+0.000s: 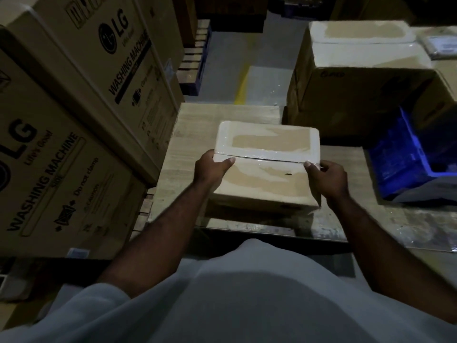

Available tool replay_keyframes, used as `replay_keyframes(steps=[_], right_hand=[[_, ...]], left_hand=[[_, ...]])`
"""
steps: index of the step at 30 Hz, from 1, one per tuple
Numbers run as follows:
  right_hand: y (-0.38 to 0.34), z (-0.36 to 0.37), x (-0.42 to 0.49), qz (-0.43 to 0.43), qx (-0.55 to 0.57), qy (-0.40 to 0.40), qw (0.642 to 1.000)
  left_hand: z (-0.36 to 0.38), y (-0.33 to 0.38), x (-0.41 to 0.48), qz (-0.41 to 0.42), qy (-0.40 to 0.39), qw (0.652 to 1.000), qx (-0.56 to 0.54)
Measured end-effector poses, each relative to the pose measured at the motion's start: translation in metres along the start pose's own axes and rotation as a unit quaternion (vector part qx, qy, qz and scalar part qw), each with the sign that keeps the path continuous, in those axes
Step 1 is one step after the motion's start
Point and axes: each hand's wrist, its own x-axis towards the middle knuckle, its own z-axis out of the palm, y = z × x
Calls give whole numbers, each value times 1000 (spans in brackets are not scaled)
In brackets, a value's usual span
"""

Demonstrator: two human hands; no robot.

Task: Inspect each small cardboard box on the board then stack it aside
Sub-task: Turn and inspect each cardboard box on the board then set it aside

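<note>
we clamp the small cardboard box (267,169) by its left and right sides, left hand (211,168) and right hand (327,177) with thumbs on top, probably to steady its taped seam for checking; it sits mid-board (193,134).

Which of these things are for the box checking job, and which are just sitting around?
For the job: small cardboard box, gripped at its sides by the left hand and right hand; wooden board beneath it.
Just sitting around: washing machine cartons; big taped carton; blue crate.
</note>
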Motion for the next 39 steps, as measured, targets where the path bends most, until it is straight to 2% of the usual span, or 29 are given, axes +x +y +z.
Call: replay_keyframes(steps=[6,11,13,16,18,20,22,27,32,36,39], right_hand=[[11,7,-13,10,-40,-6,999],[15,8,-17,4,-54,-12,998],[18,8,-17,4,-52,-17,999],[13,9,-26,-34,-77,-22,996],[7,11,-30,-92,-139,-8,986],[-4,16,-33,-134,-200,-4,971],[-16,25,-34,-141,-242,-22,960],[-18,39,-34,-54,-284,-71,955],[-3,24,-27,-37,-292,-44,955],[11,6,-20,-28,-265,-44,963],[5,4,-21,-19,-264,-41,963]], left_hand=[[3,-21,-14,-59,-72,996,9],[6,-37,-4,-72,-108,990,-49],[1,-31,-12,-128,-135,975,-119],[-5,-46,-20,-259,-156,930,-208],[-5,-58,-22,-308,-145,914,-219],[-2,-63,-24,-323,-141,907,-230],[0,-62,-25,-321,-143,902,-251],[6,-61,-18,-317,-152,894,-278],[5,-58,-7,-358,-203,874,-260],[11,-19,-14,-305,-271,875,-259],[16,-3,-18,-257,-269,893,-254]])
